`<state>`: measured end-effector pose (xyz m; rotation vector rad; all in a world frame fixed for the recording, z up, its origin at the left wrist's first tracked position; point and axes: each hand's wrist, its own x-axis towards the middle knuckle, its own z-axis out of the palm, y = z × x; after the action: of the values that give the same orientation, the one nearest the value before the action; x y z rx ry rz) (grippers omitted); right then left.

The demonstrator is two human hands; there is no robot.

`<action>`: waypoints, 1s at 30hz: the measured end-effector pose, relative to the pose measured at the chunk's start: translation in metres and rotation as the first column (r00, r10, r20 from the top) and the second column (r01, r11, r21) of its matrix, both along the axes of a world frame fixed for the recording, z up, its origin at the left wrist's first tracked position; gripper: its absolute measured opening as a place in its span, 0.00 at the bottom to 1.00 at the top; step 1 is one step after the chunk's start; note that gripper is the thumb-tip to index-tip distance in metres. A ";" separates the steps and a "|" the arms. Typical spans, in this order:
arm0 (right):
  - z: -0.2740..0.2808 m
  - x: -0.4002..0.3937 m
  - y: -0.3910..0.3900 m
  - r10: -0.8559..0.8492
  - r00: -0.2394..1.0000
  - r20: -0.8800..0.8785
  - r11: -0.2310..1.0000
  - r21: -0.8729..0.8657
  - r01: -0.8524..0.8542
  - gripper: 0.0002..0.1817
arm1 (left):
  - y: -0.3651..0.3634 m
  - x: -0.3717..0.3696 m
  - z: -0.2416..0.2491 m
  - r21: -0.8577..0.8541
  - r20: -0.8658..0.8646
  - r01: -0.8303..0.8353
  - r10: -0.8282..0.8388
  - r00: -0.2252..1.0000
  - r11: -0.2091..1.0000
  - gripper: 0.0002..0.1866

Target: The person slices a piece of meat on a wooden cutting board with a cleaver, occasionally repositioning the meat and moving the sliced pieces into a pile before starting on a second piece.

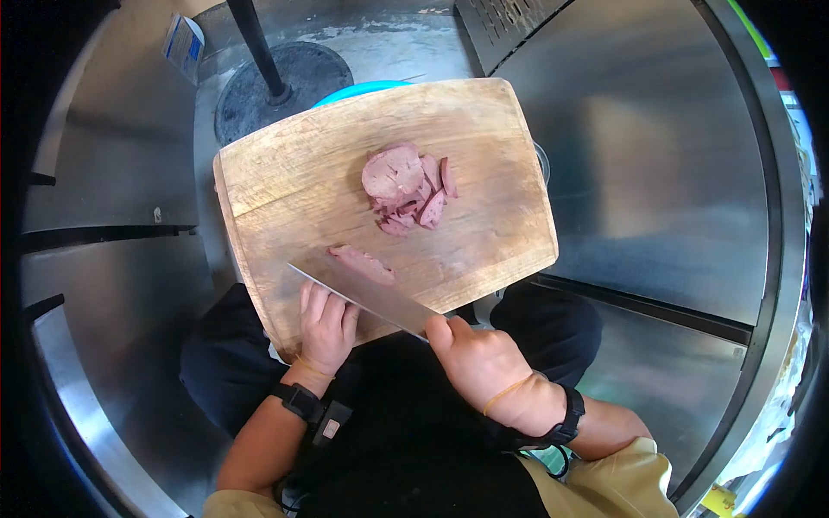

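Note:
My right hand (484, 367) is closed around the handle of a wide-bladed kitchen knife (380, 304). The blade slants up to the left, low over the cutting board. Just beyond it lies a slice of pinkish cooked meat (361, 263), partly covered by the blade. My left hand (326, 332) is on the near side of the knife with its fingers bent together close to the blade. Whatever lies beneath those fingertips is hidden. A pile of sliced meat (406, 186) sits farther back, with a larger round piece on top.
The wooden cutting board (285, 190) rests over my knees. A blue rim (363, 90) shows behind its far edge. A round dark base with a black pole (268, 82) stands on the floor beyond. Steel cabinets (656, 173) close in on both sides.

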<state>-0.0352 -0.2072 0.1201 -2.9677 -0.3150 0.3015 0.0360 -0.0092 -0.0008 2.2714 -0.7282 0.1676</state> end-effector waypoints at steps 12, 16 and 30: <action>-0.010 0.006 0.011 -0.023 0.999 0.026 0.999 -0.026 0.024 0.05 | 0.000 -0.001 -0.002 -0.080 -0.032 -0.008 0.006 0.999 0.997 0.12; 0.003 -0.004 0.006 -0.070 0.995 -0.076 0.997 0.028 0.073 0.09 | 0.001 -0.003 -0.004 -0.047 -0.031 -0.014 0.012 0.999 0.999 0.13; -0.020 0.013 -0.006 0.025 0.999 -0.043 0.998 0.057 -0.023 0.06 | -0.003 -0.001 -0.003 -0.092 -0.020 -0.007 0.005 1.000 0.996 0.13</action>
<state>-0.0219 -0.2132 0.0998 -2.8990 -0.3485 0.3536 0.0349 -0.0125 -0.0037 2.1853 -0.6893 0.1782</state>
